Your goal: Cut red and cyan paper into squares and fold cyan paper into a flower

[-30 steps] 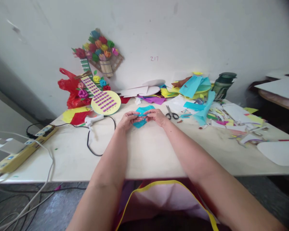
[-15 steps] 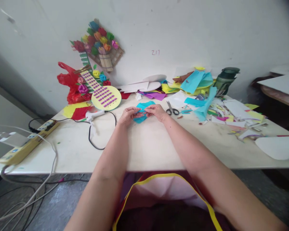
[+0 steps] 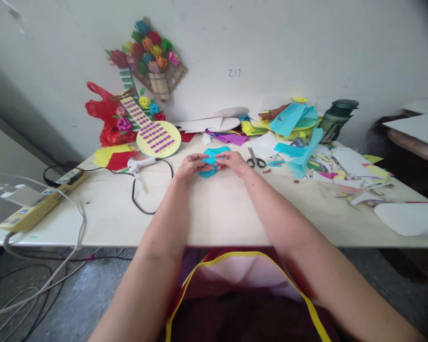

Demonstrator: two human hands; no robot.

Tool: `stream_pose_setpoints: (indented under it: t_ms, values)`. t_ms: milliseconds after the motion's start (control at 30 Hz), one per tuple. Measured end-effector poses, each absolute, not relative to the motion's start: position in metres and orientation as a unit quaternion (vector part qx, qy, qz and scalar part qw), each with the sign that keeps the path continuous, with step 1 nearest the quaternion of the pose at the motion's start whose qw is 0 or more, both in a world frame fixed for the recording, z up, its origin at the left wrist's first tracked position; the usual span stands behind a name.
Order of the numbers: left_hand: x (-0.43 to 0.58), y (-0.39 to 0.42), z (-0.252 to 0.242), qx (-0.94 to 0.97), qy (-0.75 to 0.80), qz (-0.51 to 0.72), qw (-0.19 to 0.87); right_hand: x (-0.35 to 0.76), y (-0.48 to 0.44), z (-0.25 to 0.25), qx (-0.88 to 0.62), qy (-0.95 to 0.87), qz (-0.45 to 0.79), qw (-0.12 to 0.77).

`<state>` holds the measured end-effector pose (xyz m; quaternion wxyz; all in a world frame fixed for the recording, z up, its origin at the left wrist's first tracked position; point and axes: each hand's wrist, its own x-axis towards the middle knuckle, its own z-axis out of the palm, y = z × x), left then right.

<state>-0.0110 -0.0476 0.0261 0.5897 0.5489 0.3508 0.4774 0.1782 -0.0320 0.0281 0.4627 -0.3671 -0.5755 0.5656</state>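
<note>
Between my two hands is a small piece of blue crepe paper [image 3: 211, 153], with more blue paper showing above and below the fingers. My left hand [image 3: 192, 166] pinches its left side. From the right, my right hand [image 3: 232, 162] pinches the paper with thumb and fingers close to the left fingertips. The fingers hide part of the paper, so its exact shape cannot be made out. Just right of my right hand lie black-handled scissors [image 3: 256, 159], with blue scraps beside them. To the left a white glue gun [image 3: 141, 165] rests on the table.
A yellow paper guitar [image 3: 159, 139] leans at the back left, near a red plastic bag [image 3: 109, 116]. A yellow power strip [image 3: 44, 204] lies on the left. Paper scraps [image 3: 345, 166] and a green bottle [image 3: 338, 121] are at the right on the white table [image 3: 228, 223].
The view has tilted and shifted slightly. My hands remain together at the blue paper, with only small finger movements on it.
</note>
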Motion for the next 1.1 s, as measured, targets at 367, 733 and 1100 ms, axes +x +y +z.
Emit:
stream_pose_setpoints:
  t_ms: [367,733,1100]
  values:
    - [-0.010,-0.049,0.026,0.585,0.383,0.431,0.570,0.185,-0.022,0.021,-0.378,-0.595,0.556,0.440]
    - [-0.002,-0.060,0.031,0.592,0.390,0.454,0.540,0.190,-0.027,0.022,-0.382,-0.558,0.599,0.429]
    - [-0.001,-0.055,0.026,0.586,0.394,0.479,0.521,0.191,-0.024,0.025,-0.384,-0.588,0.576,0.419]
